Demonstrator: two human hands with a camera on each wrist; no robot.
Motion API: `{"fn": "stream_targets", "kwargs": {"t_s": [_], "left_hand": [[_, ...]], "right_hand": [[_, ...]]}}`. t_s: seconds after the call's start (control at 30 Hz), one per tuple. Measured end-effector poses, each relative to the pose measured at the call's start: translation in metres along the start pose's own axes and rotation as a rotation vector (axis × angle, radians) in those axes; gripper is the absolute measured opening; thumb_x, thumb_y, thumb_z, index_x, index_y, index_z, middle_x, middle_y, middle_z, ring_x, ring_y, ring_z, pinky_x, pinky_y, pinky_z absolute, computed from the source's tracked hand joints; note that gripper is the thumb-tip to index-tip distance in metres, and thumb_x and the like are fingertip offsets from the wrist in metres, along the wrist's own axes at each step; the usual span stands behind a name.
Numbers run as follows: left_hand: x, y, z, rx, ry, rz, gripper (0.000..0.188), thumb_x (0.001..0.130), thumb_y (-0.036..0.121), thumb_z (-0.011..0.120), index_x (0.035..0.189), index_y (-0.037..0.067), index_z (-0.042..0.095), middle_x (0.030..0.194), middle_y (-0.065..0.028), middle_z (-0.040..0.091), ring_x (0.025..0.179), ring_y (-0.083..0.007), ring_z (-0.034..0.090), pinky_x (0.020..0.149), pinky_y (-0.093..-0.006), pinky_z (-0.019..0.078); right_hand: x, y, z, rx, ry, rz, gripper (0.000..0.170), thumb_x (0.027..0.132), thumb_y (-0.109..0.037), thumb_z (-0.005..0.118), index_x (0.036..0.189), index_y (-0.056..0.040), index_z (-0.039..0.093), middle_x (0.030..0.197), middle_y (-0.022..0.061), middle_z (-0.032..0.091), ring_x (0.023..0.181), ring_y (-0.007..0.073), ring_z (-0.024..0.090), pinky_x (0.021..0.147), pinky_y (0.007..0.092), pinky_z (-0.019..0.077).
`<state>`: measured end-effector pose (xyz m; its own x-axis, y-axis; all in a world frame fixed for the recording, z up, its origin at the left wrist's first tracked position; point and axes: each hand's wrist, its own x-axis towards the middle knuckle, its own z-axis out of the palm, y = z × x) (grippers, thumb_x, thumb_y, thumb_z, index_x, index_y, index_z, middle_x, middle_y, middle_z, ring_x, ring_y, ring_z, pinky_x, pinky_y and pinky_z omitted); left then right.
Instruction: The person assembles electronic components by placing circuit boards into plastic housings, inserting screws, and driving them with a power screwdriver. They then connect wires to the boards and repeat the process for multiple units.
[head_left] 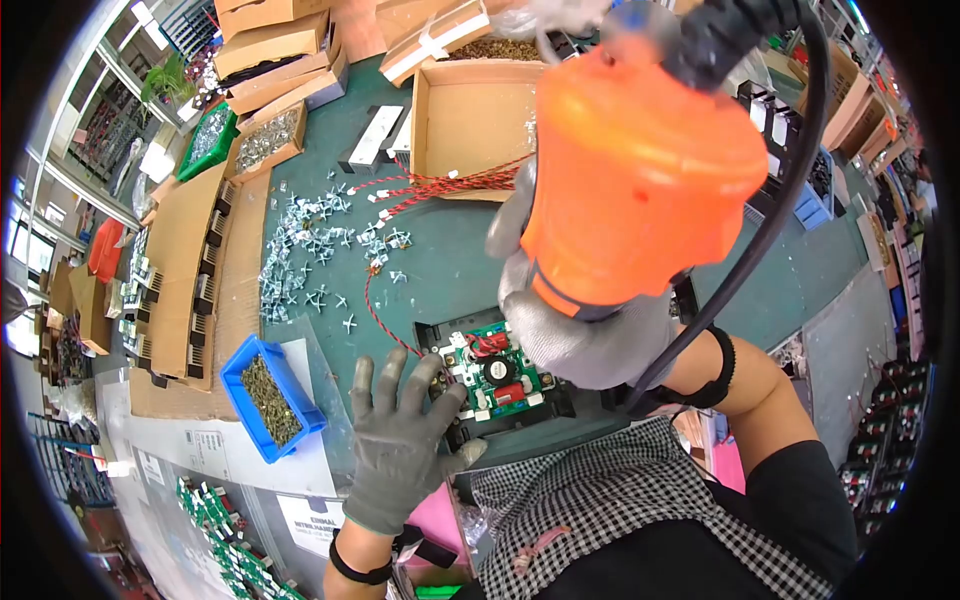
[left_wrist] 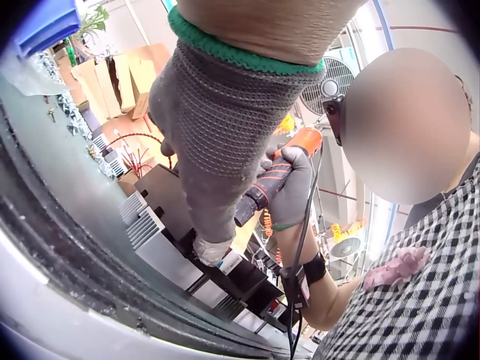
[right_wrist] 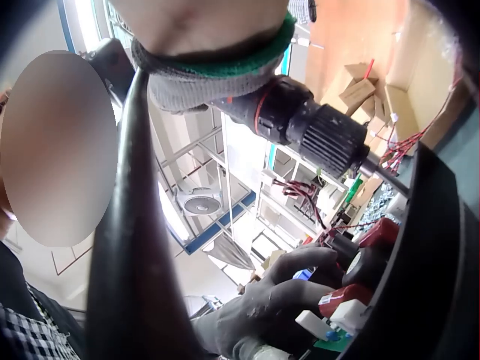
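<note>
An orange and black power screwdriver (head_left: pixel 640 180) fills the upper middle of the head view, gripped by my gloved right hand (head_left: pixel 590 330). In the right wrist view the tool's black chuck (right_wrist: pixel 330 139) and metal bit (right_wrist: pixel 386 176) point down beside a dark housing edge (right_wrist: pixel 427 247). Below the tool lies a green circuit board (head_left: pixel 515 372) with red and black parts, set in a black housing (head_left: pixel 560 402). My gloved left hand (head_left: pixel 400 430) rests at the board's left edge, fingers spread and fairly straight. The bit's tip is hidden.
A blue tray of small screws (head_left: pixel 270 400) stands left. Behind it are scattered metal pieces (head_left: pixel 300 245), red-black twisted wires (head_left: pixel 450 185) and an open cardboard box (head_left: pixel 470 110). A black cable (head_left: pixel 780 215) hangs at the right. More green boards (head_left: pixel 225 535) lie at lower left.
</note>
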<state>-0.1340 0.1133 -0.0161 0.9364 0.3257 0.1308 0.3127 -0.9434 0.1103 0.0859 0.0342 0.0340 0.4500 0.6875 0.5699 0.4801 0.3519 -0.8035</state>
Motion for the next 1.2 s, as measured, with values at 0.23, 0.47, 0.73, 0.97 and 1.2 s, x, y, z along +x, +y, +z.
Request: {"fn": "stream_targets", "kwargs": {"t_s": [0.23, 0.47, 0.73, 0.97, 1.2], "left_hand": [[-0.001, -0.001, 0.003, -0.033, 0.052, 0.019, 0.058, 0.065, 0.057, 0.075, 0.106, 0.016, 0.069, 0.131, -0.0102, 0.051, 0.128, -0.0382, 0.041, 0.114, -0.0583, 0.0228], [-0.005, -0.004, 0.006, -0.152, 0.007, -0.008, 0.056, 0.063, 0.048, 0.079, 0.108, 0.016, 0.067, 0.128, -0.0098, 0.054, 0.127, -0.036, 0.044, 0.111, -0.0591, 0.0268], [-0.003, -0.005, 0.006, -0.095, 0.068, 0.02, 0.059, 0.064, 0.052, 0.077, 0.11, 0.016, 0.068, 0.12, -0.0097, 0.056, 0.123, -0.0347, 0.047, 0.111, -0.0598, 0.0274], [-0.003, -0.007, 0.008, -0.101, 0.06, 0.02, 0.062, 0.062, 0.052, 0.078, 0.11, 0.015, 0.067, 0.121, -0.0096, 0.056, 0.125, -0.0342, 0.047, 0.111, -0.0592, 0.0273], [-0.004, -0.009, 0.012, -0.117, 0.076, 0.029, 0.062, 0.061, 0.052, 0.078, 0.11, 0.016, 0.067, 0.123, -0.0094, 0.055, 0.127, -0.0335, 0.045, 0.112, -0.0589, 0.0263]], "right_hand": [[0.007, -0.006, 0.003, 0.099, 0.01, 0.08, 0.06, 0.07, -0.002, 0.068, 0.125, -0.0035, 0.045, 0.108, 0.0086, 0.063, 0.09, 0.0164, 0.065, 0.078, 0.0316, 0.053], [0.013, -0.031, 0.038, 0.342, 0.031, -0.034, 0.057, 0.068, -0.007, 0.073, 0.12, -0.0031, 0.049, 0.102, 0.0062, 0.062, 0.091, 0.0164, 0.063, 0.082, 0.0311, 0.0509], [0.027, -0.037, 0.063, 0.291, -0.126, 0.118, 0.047, 0.068, -0.005, 0.07, 0.111, -0.0056, 0.05, 0.092, 0.0091, 0.057, 0.078, 0.0205, 0.059, 0.075, 0.0325, 0.049], [0.022, -0.016, 0.075, 0.297, -0.079, 0.089, 0.049, 0.068, -0.006, 0.07, 0.112, -0.0047, 0.05, 0.093, 0.0086, 0.058, 0.08, 0.0199, 0.059, 0.075, 0.033, 0.0494], [0.02, -0.021, 0.07, 0.222, -0.113, 0.112, 0.05, 0.068, -0.007, 0.071, 0.113, -0.0045, 0.05, 0.094, 0.0081, 0.058, 0.081, 0.0184, 0.059, 0.077, 0.0327, 0.0495]]}}
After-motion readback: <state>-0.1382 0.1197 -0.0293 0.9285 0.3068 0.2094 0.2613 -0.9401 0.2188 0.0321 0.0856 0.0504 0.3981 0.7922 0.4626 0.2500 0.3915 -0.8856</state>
